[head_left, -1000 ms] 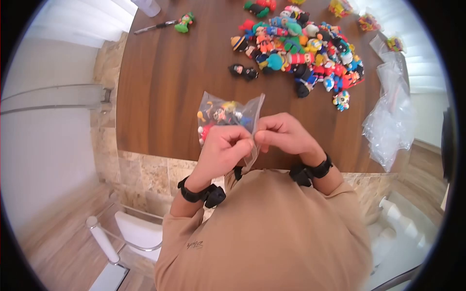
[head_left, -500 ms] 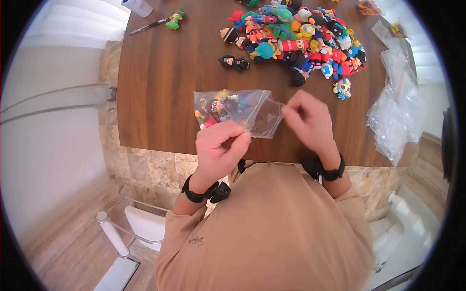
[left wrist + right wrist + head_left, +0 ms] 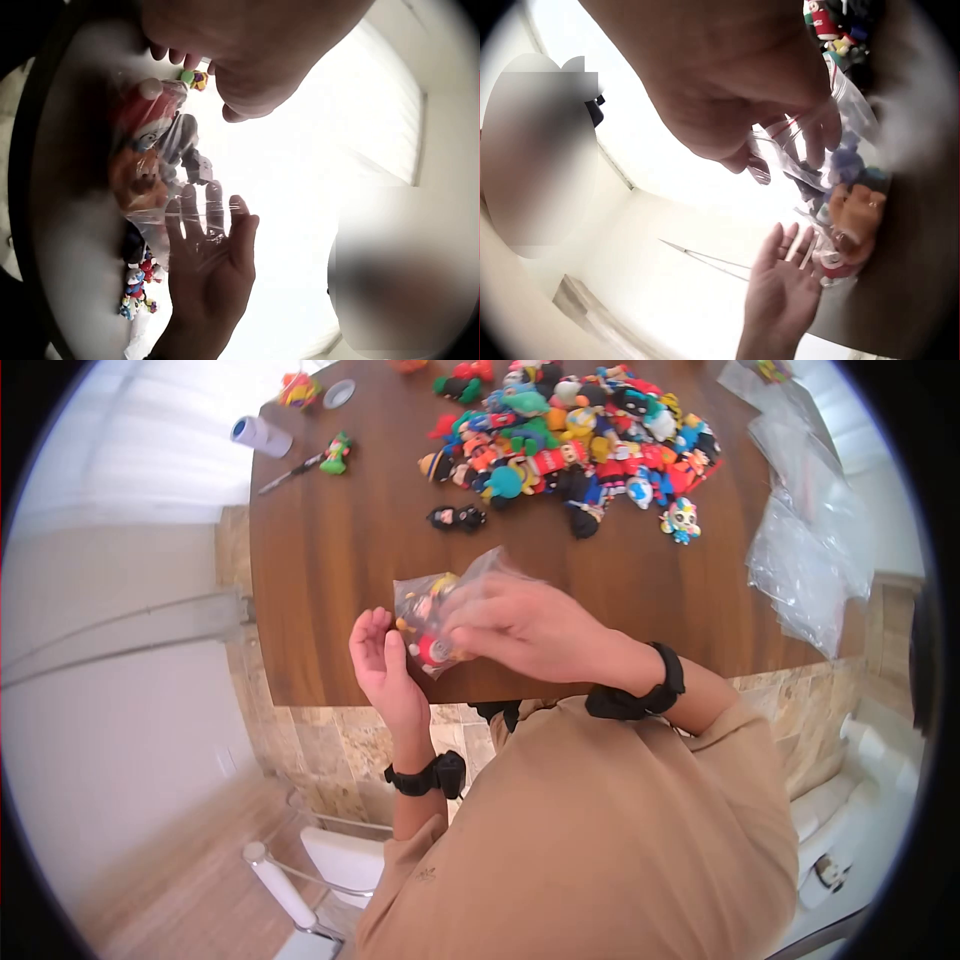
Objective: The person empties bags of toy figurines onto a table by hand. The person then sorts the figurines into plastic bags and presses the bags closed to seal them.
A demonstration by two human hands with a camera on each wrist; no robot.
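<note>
I held the clear bag [image 3: 440, 622] of small figures at the near table edge [image 3: 300, 660], roughly 6 o'clock from the loose pile of figures [image 3: 570, 435] at the far side. My right hand [image 3: 530, 630] lay over the bag from the 3 o'clock side, its fingers curled round the bag's top. My left hand [image 3: 378, 660] stood at 9 o'clock of the bag, released, palm facing it with fingers straight; whether the fingertips touched the plastic I could not tell. I judged the step in hand to be handling a filled bag after closing. The next move, as I judged it, called for a clear spot on the table, well apart from the empty bags [image 3: 810, 550] at 3 o'clock.
</note>
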